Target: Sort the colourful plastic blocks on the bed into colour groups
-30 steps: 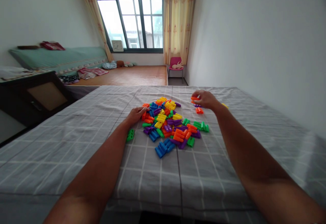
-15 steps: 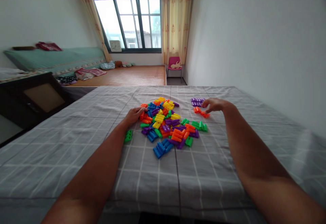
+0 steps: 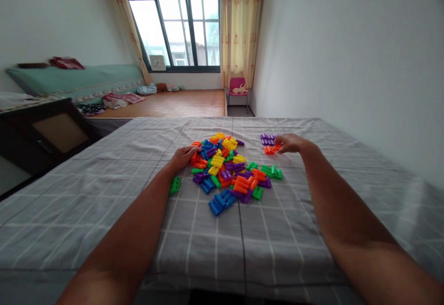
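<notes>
A mixed pile of plastic toy blocks [image 3: 222,161], made of short joined tubes in orange, yellow, blue, green and purple, lies mid-table. My left hand [image 3: 183,158] rests at the pile's left edge, fingers stretched over an orange block [image 3: 198,161]; it grips nothing that I can see. To the right of the pile, my right hand [image 3: 290,143] is closed, thumb and fingers pinching an orange block [image 3: 277,148]. That block lies against another orange block [image 3: 268,150]. Just behind them sit purple blocks [image 3: 268,139] in a row, partly covered by the fingers.
A grey checked cloth [image 3: 243,245] covers the table. Green blocks [image 3: 272,171] lie at the pile's right, a lone green block [image 3: 175,185] by my left forearm, and blue blocks [image 3: 222,202] in front. Beyond stand a bed [image 3: 180,101] and a pink chair [image 3: 237,83].
My right hand has moved slightly away from me and left, bringing its orange block up beside the other orange one. The left hand stays in place.
</notes>
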The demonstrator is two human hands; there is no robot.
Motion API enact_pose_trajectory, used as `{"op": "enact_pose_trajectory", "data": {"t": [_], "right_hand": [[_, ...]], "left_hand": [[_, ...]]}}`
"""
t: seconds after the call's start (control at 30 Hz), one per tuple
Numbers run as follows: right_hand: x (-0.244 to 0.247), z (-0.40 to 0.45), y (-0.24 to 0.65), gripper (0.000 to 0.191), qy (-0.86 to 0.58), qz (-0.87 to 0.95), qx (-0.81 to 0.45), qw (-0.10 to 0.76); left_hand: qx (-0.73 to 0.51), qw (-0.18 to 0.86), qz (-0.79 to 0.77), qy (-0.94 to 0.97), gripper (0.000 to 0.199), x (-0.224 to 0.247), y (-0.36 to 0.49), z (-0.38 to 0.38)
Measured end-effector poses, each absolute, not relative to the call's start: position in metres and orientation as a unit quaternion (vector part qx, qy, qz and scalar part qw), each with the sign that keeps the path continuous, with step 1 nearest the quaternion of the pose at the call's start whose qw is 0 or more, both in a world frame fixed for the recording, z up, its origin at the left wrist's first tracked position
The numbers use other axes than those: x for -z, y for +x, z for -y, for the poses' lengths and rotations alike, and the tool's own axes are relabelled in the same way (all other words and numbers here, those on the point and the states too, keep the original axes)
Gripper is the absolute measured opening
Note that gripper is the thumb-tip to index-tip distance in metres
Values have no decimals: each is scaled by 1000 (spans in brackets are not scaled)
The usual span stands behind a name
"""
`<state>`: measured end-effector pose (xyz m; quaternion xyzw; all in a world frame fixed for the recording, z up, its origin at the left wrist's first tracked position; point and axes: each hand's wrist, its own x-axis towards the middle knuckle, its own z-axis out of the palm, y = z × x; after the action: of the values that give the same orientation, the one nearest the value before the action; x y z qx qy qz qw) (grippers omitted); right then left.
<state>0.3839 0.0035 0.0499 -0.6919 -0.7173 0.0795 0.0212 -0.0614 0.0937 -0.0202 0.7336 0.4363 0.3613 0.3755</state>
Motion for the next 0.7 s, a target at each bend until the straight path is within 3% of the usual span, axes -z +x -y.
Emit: {"op": "enact_pose_trajectory", "data": {"t": [0.13,0.7], "right_hand": [[-47,-9,375,36,-646,759,-45,70],[-35,-10,367,39,-662,745,-61,53]], "left_hand": [[-365,371,-433,736,54,20,-61,-93],[-367,356,-431,743,55,21,-62,-96]]}}
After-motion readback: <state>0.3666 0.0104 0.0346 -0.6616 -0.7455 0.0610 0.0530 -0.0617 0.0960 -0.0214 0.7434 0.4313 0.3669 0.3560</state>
